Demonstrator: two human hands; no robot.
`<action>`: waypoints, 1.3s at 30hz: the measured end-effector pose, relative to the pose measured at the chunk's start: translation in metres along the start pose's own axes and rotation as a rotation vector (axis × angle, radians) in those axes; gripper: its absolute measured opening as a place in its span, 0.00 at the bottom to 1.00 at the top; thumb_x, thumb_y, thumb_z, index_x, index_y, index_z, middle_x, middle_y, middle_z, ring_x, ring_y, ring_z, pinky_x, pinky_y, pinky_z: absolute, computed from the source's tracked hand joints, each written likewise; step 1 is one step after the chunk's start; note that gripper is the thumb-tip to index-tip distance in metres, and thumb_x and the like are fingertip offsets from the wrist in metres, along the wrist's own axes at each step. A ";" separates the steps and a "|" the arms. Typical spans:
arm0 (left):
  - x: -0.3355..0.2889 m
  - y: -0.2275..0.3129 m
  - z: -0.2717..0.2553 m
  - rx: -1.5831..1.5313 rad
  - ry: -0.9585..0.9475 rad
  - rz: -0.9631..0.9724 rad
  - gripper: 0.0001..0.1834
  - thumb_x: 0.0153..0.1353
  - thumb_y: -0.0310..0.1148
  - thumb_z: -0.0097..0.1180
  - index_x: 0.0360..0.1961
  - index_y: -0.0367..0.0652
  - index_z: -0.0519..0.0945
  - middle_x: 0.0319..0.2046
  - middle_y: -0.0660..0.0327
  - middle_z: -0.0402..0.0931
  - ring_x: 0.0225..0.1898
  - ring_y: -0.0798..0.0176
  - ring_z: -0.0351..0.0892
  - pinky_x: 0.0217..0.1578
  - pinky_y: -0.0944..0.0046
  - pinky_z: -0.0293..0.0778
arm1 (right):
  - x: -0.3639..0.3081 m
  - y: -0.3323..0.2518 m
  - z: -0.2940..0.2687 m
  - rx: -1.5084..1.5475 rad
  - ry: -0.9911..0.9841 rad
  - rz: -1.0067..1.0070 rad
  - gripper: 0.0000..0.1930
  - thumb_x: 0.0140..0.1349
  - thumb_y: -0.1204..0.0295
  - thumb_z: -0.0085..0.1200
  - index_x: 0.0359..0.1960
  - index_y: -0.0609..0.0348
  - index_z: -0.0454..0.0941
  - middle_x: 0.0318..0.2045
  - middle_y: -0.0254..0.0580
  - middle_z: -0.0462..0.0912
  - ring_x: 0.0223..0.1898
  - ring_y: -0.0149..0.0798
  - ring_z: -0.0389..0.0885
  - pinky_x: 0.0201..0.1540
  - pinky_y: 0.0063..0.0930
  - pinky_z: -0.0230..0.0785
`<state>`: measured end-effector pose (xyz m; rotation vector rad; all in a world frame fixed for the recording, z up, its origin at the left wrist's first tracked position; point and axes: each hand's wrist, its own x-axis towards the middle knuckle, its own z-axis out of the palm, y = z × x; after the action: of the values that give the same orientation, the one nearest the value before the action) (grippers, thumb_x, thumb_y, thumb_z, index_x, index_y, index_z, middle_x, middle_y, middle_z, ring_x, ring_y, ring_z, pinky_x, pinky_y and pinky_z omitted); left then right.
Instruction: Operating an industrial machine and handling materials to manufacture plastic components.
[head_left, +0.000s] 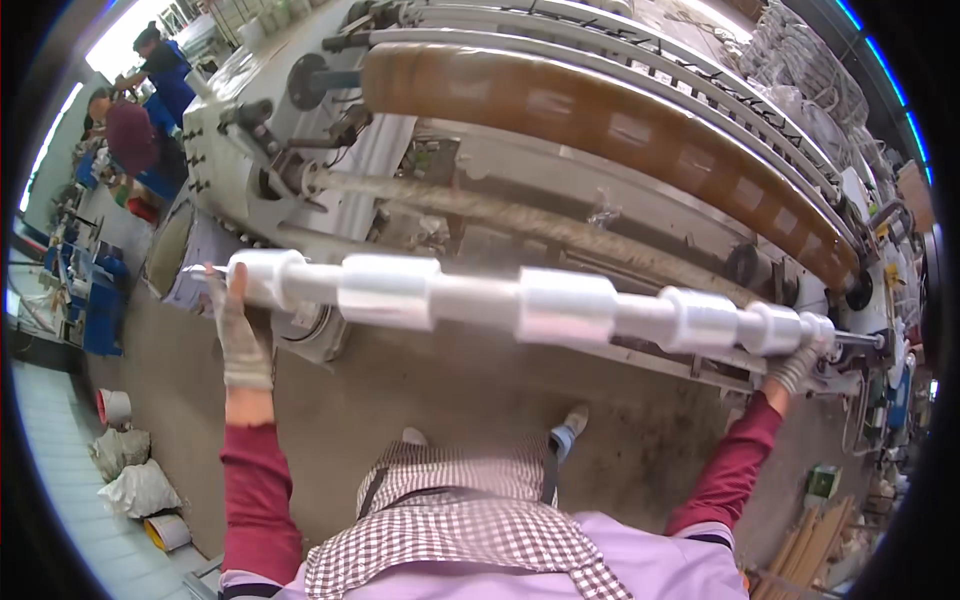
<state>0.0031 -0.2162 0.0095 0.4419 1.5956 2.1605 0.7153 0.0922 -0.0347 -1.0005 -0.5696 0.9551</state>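
A long metal shaft loaded with several white rolls of plastic film spans the view in front of my body, held off the floor. My left hand, in a pale glove with bare fingertips, grips its left end beside the outermost roll. At the opposite end my right hand, gloved too, is closed around the shaft by the last small roll. Between the wider rolls, narrower white sections show. The right fingers are partly hidden by the roll.
Just beyond the shaft stands a winding machine with a large brown roller and a thinner pale roller. A drum sits left of it. White sacks lie lower left, cardboard strips lower right. Two people work at far left.
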 end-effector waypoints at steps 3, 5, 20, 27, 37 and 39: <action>0.051 0.023 -0.047 -0.106 -0.030 -0.123 0.36 0.59 0.43 0.59 0.65 0.47 0.58 0.48 0.52 0.69 0.52 0.53 0.72 0.53 0.51 0.71 | -0.164 0.037 0.085 -0.031 -0.227 0.076 0.42 0.55 0.32 0.44 0.59 0.53 0.64 0.56 0.40 0.71 0.59 0.45 0.68 0.64 0.44 0.58; 0.067 0.033 -0.070 -0.131 -0.136 -0.182 0.38 0.57 0.39 0.61 0.66 0.46 0.57 0.48 0.54 0.69 0.48 0.57 0.73 0.51 0.55 0.72 | -0.243 0.085 0.096 0.383 -0.580 0.500 0.40 0.63 0.35 0.31 0.65 0.55 0.58 0.61 0.44 0.66 0.60 0.43 0.67 0.66 0.39 0.56; 0.136 0.070 -0.174 0.134 -0.328 -0.152 0.35 0.49 0.30 0.68 0.59 0.48 0.67 0.44 0.64 0.72 0.44 0.68 0.73 0.46 0.66 0.72 | -0.491 0.161 0.354 0.492 -0.468 0.404 0.23 0.60 0.51 0.50 0.46 0.58 0.76 0.43 0.44 0.75 0.48 0.46 0.75 0.53 0.53 0.68; 0.260 0.108 -0.321 0.076 -0.234 -0.164 0.40 0.43 0.38 0.70 0.59 0.45 0.66 0.47 0.60 0.71 0.50 0.60 0.72 0.54 0.61 0.68 | -0.650 0.221 0.470 0.466 -0.359 0.373 0.23 0.58 0.51 0.52 0.43 0.57 0.77 0.39 0.41 0.77 0.47 0.44 0.76 0.52 0.53 0.68; 0.479 0.106 -0.499 0.666 -0.331 0.032 0.30 0.46 0.28 0.70 0.51 0.44 0.69 0.41 0.62 0.70 0.41 0.65 0.74 0.41 0.65 0.76 | -0.834 0.370 0.662 -0.071 -0.483 0.162 0.20 0.57 0.59 0.53 0.44 0.63 0.73 0.39 0.46 0.79 0.40 0.40 0.78 0.46 0.37 0.72; 0.469 0.107 -0.498 0.646 -0.466 0.131 0.33 0.43 0.29 0.72 0.50 0.45 0.69 0.42 0.63 0.69 0.42 0.64 0.73 0.43 0.63 0.75 | -0.854 0.380 0.684 -0.165 -0.672 -0.025 0.18 0.51 0.69 0.60 0.43 0.64 0.73 0.39 0.44 0.79 0.37 0.37 0.76 0.43 0.32 0.69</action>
<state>-0.6585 -0.4167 -0.0299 1.1719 1.9717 1.4120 -0.3845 -0.2714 -0.0517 -0.7991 -1.2327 1.2387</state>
